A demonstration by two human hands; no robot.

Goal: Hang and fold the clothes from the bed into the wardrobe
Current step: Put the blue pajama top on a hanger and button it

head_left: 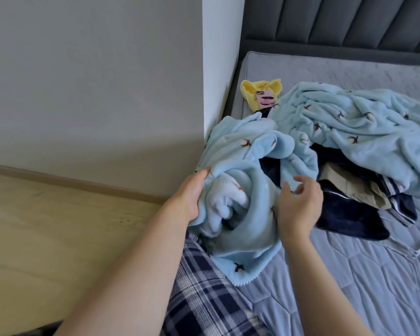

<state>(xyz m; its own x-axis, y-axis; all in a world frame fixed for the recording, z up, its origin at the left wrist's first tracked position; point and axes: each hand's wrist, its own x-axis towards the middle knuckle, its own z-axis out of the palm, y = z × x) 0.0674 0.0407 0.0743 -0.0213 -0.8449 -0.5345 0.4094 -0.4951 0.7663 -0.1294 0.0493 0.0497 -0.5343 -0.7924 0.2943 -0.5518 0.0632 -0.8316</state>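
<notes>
At the frame's centre the left hand (190, 196) grips a bunched edge of the pale blue fleece garment (243, 190), fingers curled into the fabric. The right hand (298, 204) hovers just right of it — fingers loosely curled and spread, holding nothing. Dark navy clothes (349, 214) lie on the grey bed (349, 275) — partly under the fleece.

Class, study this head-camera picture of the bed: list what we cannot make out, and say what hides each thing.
- Dark navy garment: its shape and kind, covered by the light blue fleece.
- Beige garment: mostly buried in the pile.
- Yellow printed item: lower part hidden behind the fleece.
- Left hand: fingertips sunk into the fleece.
- Right hand: motion-blurred; contact with the fleece unclear.
- Wardrobe: outside the frame.
</notes>
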